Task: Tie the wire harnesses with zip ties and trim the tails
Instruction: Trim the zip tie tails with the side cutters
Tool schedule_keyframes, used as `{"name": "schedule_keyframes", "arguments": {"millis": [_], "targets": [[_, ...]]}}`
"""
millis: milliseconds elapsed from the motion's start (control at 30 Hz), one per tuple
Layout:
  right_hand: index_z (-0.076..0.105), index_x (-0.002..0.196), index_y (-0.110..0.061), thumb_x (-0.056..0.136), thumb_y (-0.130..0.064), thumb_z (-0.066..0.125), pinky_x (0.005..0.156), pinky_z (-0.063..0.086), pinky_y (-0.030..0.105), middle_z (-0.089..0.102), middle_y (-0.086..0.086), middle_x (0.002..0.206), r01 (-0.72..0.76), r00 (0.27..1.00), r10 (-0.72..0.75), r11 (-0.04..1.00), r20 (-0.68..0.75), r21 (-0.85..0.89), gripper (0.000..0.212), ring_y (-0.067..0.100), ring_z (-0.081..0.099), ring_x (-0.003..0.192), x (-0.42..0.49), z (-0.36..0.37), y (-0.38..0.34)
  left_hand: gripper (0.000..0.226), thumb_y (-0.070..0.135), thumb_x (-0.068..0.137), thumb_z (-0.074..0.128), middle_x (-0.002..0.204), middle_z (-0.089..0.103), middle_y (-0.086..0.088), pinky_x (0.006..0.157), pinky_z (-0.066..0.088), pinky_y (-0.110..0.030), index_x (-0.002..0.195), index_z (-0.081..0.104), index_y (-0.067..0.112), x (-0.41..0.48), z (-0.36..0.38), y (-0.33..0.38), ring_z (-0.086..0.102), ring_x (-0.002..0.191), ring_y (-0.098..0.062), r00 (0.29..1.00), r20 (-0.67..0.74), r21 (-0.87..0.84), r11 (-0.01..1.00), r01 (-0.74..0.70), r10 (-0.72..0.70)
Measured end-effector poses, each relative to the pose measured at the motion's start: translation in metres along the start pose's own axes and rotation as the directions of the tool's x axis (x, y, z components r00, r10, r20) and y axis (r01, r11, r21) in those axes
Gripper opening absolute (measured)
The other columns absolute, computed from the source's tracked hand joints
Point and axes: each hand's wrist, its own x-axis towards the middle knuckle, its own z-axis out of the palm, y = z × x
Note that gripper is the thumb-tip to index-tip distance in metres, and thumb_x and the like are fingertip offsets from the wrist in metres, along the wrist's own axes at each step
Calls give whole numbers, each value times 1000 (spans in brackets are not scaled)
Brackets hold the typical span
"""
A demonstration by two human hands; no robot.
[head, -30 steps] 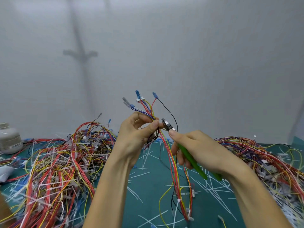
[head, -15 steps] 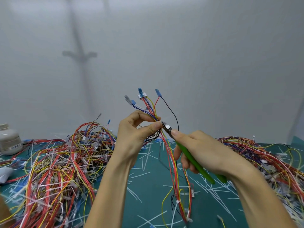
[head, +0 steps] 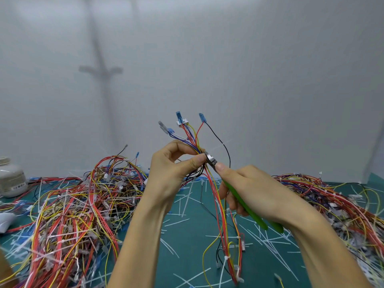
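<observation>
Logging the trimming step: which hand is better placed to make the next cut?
Right. The right hand grips the green cutters, whose tip sits at the wire bundle that the left hand pinches.

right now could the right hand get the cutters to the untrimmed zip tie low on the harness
Probably yes. The right hand holds the cutters up by the left hand gripping the harness, and its lower zip tie sits uncovered below.

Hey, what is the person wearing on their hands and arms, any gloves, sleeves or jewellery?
Nothing worn that shows. The left hand and right hand are bare: no gloves, no rings. The left forearm and right forearm are bare to the frame's edge, with no sleeve, watch or bracelet in view.
</observation>
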Motion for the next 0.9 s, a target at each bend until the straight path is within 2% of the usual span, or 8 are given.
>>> {"name": "schedule_keyframes", "arguments": {"millis": [167,433,600,900], "targets": [[66,66,-13,92,-68,34,53,44,27,61,0,52,9,1000,-9,1000,-16,11,69,10,53,43,0,0,-1,13,6,77,80,87,75,-7,67,53,-23,78,67,7,0,1,0,67,76,-12,1000,5,-4,1000,7,-7],[63,67,-12,97,-62,35,50,48,26,64,4,54,-5,1000,5,995,-2,103,64,15,59,46,2,7,-3,15,6,76,79,87,76,-7,66,51,-22,74,66,12,0,2,-1,66,74,-13,1000,-4,-75,997,23,-23],[65,65,-14,95,-65,36,56,50,30,64,2,53,1,1000,0,999,-19,44,66,13,59,45,2,6,-1,14,4,78,78,85,76,-4,65,50,-21,74,67,11,0,-1,0,67,75,-13,1000,15,-59,998,25,-24],[58,60,-13,96,-62,33,56,51,32,58,1,49,8,999,-7,1000,-44,26,67,12,54,41,2,12,-6,16,3,77,78,77,73,-2,61,49,-17,73,65,11,0,-1,-1,65,66,-10,1000,4,-92,995,30,-30]]}}
